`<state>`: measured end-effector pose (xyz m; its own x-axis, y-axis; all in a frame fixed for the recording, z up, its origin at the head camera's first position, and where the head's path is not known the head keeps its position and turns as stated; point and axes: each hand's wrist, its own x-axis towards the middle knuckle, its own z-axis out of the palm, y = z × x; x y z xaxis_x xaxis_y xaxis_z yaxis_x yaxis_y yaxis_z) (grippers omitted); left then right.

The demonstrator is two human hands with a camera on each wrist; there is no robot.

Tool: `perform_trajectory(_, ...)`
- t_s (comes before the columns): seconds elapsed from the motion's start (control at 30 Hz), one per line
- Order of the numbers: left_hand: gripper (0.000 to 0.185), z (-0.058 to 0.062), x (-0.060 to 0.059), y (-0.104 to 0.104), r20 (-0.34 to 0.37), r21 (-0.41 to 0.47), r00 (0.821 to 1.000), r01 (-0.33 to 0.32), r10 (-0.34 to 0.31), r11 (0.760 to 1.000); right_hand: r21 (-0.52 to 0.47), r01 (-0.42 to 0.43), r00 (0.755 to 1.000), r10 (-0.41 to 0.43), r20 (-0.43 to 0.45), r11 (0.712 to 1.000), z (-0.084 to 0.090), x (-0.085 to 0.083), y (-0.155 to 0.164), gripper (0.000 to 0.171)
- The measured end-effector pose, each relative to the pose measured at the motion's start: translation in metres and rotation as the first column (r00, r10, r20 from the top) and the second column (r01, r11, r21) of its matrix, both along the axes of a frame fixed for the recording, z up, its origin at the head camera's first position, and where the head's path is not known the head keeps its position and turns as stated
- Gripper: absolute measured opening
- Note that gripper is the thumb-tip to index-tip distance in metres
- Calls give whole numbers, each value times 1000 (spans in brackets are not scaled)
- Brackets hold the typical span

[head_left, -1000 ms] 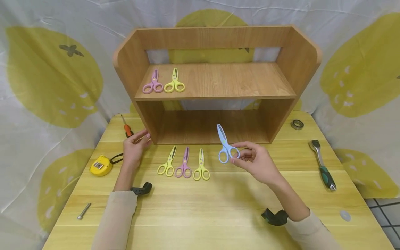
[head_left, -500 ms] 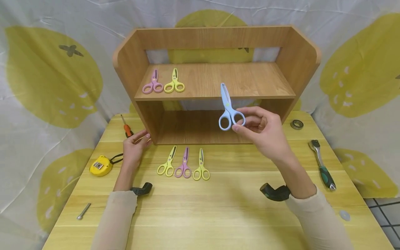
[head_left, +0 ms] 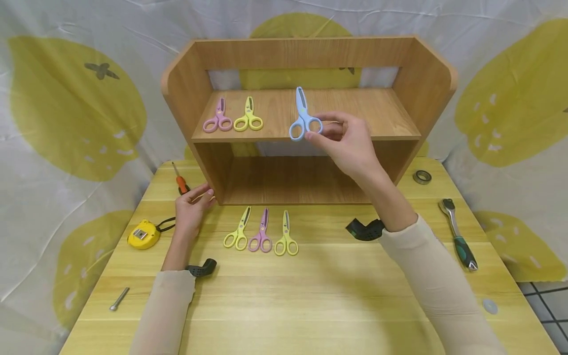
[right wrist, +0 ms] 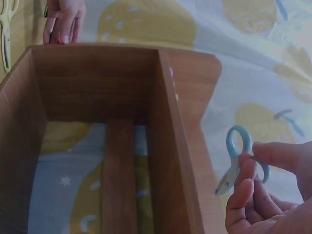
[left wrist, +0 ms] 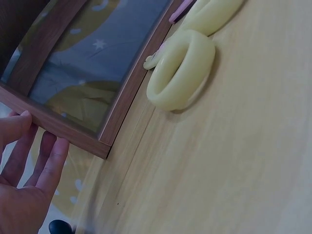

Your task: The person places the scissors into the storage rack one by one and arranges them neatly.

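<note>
My right hand point(head_left: 341, 140) pinches the handle of a blue pair of scissors point(head_left: 302, 117) in the air at the front edge of the upper shelf point(head_left: 355, 111) of a wooden shelf unit point(head_left: 182, 84). The right wrist view shows the blue scissors point(right wrist: 235, 161) between thumb and fingers. A pink pair point(head_left: 218, 118) and a yellow pair point(head_left: 248, 117) lie on that shelf at the left. Three more pairs, yellow point(head_left: 237, 230), pink point(head_left: 262, 232) and yellow point(head_left: 286, 235), lie on the table point(head_left: 284, 296) before the unit. My left hand point(head_left: 192, 207) rests with straight fingers against the unit's lower left corner point(left wrist: 100, 146).
A yellow tape measure point(head_left: 143, 234) and an orange-handled screwdriver point(head_left: 179, 180) lie at the table's left, a bolt point(head_left: 119, 299) near the front left. A ratchet wrench point(head_left: 458, 234) and a metal ring point(head_left: 421, 176) lie at the right. Patterned cloth hangs behind.
My right hand has lifted the blue scissors from just above the table up and leftward to the level of the upper shelf. My left hand has stayed at the unit's corner.
</note>
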<state>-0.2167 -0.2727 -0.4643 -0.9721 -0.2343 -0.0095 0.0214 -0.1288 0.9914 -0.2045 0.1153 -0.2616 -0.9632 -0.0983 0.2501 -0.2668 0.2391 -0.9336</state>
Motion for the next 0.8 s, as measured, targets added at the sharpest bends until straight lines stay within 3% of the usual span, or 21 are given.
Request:
perform_trajectory(0.23,39,10,5,3,-5,11,1000,10,-10,1000,25,-27,999,26,46,999,1,-27,-13,43)
perform_trajectory(0.47,39,9,5,2,-8,11,1000,10,-10,1000,96,-19,998,13,58,995,4,-44,-27,44)
perform_trajectory(0.8,39,-8,-3,-2,-22,-4,1000,-15,15,1000,172,-23,996,8,88,985,7,-62,-46,41)
